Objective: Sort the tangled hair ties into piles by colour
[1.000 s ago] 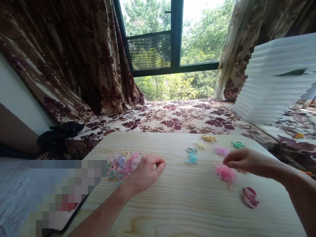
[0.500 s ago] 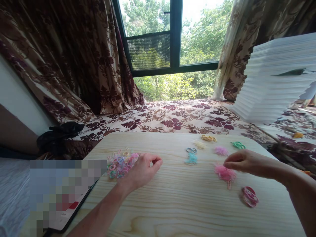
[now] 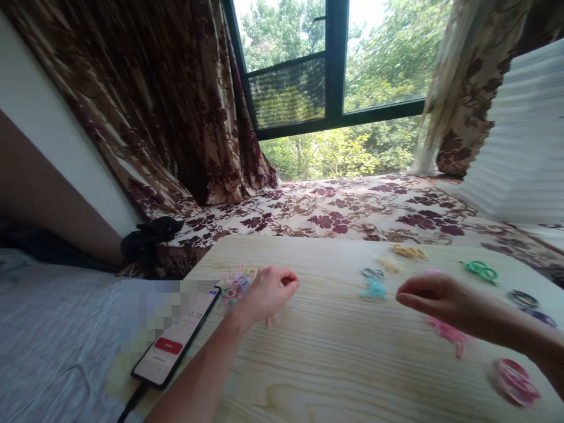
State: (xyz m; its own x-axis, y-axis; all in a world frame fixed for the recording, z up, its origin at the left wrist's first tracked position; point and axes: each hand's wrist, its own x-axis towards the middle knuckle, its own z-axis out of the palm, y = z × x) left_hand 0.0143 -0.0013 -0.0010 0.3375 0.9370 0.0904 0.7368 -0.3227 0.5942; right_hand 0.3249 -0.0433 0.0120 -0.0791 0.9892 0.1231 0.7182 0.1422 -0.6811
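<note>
My left hand point(image 3: 268, 294) is closed, thumb against the fingers, above the right side of a mixed pile of small coloured elastic hair ties point(image 3: 235, 286). What it pinches, if anything, is too small to make out. A few pale pink ties point(image 3: 272, 321) lie beneath its wrist. My right hand point(image 3: 427, 296) is also closed in a pinch, its contents not discernible. It hovers left of the bright pink ties point(image 3: 453, 335) and partly covers them. Left of its fingertips is a light blue heap point(image 3: 374, 289), with grey-blue ties point(image 3: 373, 273) behind it.
Yellow ties point(image 3: 409, 251), cream ties point(image 3: 389, 264), green ties point(image 3: 481, 271), dark ties point(image 3: 524, 298) and crimson-pink ties point(image 3: 516, 382) lie in separate groups on the wooden table point(image 3: 317, 364). A phone point(image 3: 176, 341) with a cable rests at the left edge. A window stands behind.
The view has turned left, so the table's things appear farther right. My right hand has moved left relative to the bright pink ties. My left hand has come slightly closer to the mixed pile.
</note>
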